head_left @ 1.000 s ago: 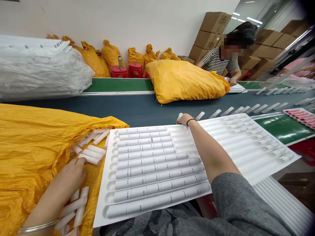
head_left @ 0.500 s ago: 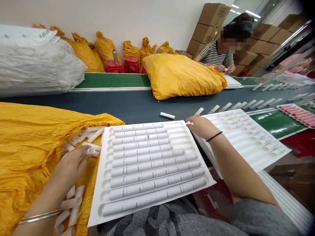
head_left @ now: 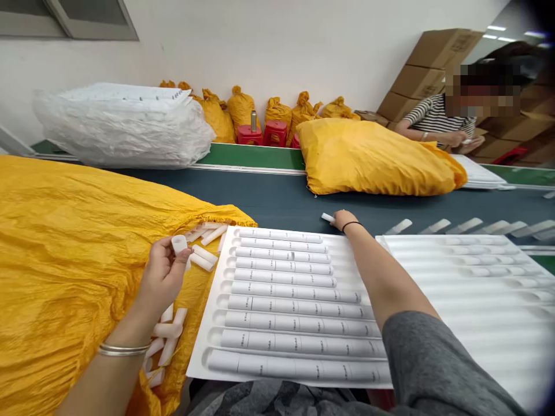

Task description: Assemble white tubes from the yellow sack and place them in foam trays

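My left hand (head_left: pixel 160 274) pinches a short white plastic tube (head_left: pixel 179 243), its open end facing up, above the mouth of a yellow woven sack (head_left: pixel 99 231). Several loose white tubes (head_left: pixel 175 329) lie in the sack's opening. On the dark belt behind the tray, my right hand (head_left: pixel 346 220) has its fingers closed around the end of another small white tube (head_left: pixel 327 217); the fingertips are partly hidden. Between my arms rests a white grooved tray (head_left: pixel 348 274). Rows of white tubes with dark printed marks (head_left: pixel 277 306) lie in its grooves, with bare groove ends at the right.
A second white tray (head_left: pixel 411 300) with tubes at its far end adjoins on the right. Translucent pieces (head_left: pixel 437 226) line the belt (head_left: pixel 260 199). Across it lie a full yellow sack (head_left: pixel 368 156) and a plastic-wrapped tray stack (head_left: pixel 130 127). A co-worker in a striped shirt (head_left: pixel 437 118) sits beyond.
My right hand has moved from the tray's far corner to the tube on the belt and closed on it. My left hand has lifted a tube from the sack. The view has swung left.
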`<state>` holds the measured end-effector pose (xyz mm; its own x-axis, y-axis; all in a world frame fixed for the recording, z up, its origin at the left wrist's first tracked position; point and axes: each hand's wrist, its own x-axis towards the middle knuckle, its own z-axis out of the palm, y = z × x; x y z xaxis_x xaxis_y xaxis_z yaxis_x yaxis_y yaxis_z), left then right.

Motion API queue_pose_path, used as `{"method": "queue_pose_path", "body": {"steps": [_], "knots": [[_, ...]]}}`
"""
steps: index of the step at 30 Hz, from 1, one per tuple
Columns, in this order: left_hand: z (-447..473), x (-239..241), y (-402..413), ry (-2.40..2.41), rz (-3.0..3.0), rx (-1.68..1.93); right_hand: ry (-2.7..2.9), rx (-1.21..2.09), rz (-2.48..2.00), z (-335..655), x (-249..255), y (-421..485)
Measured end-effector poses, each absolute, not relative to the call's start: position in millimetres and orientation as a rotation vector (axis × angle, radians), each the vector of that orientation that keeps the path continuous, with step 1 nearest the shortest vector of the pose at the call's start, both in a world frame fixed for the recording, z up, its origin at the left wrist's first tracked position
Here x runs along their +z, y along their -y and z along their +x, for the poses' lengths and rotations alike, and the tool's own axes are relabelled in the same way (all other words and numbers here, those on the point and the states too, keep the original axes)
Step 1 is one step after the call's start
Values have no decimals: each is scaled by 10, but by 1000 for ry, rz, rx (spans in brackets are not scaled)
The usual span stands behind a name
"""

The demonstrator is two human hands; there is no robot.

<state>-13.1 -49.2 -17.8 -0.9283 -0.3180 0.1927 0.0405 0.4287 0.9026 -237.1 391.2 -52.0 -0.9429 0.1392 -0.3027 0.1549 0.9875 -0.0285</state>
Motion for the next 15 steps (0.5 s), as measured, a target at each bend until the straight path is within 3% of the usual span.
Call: {"method": "queue_pose_path", "body": {"steps": [9,15], "knots": [[-53,-435,619,2365,383,-1758,-2826,-506,423,-2255,-352,-4419],[-210,-303,366,2333,261,-1794,-2748,-592,539,-2123,-327,-4472]]}}
